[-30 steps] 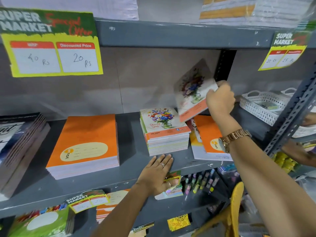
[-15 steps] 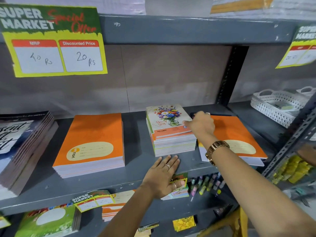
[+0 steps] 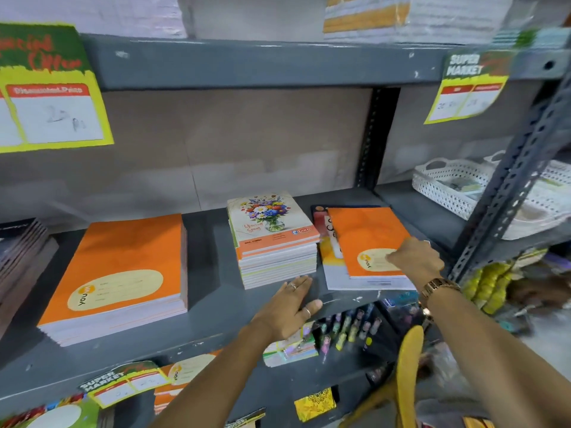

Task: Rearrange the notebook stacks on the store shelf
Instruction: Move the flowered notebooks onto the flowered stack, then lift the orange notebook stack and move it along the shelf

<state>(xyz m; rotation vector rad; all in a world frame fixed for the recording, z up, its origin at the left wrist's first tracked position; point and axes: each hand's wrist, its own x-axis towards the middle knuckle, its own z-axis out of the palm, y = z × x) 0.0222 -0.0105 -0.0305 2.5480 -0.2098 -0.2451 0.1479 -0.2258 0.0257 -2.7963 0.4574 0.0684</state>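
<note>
Far left, at nine o'clock, a dark pile of books [image 3: 21,251] sits half out of shot on the grey shelf [image 3: 204,307]. Above it at ten o'clock hangs a yellow-and-green price sign [image 3: 52,97], its writing blurred. Next along, a thick orange notebook stack [image 3: 123,273] lies flat at about eight o'clock, label end toward the shelf's front edge.

Centre frame now — the floral notebook stack [image 3: 272,239], a vase of flowers on its top cover, standing tidy and square. Just below it, at six o'clock, the left hand [image 3: 290,307] lies palm down on the shelf, fingers spread flat, fingertips just beside the foot of that stack, gripping nothing.

Moving right to four o'clock, a single orange notebook [image 3: 367,239] lies on top of a low, untidy pile [image 3: 333,267] of wider covers that stick out on its left and front. The right hand [image 3: 417,261] — gold watch on the wrist — is curled over that notebook's near right corner, knuckles up; whether the fingers pinch the cover I cannot tell.

Far right at three o'clock, white perforated baskets [image 3: 451,186] rest on the neighbouring shelf, behind a slotted metal upright [image 3: 509,196].
</note>
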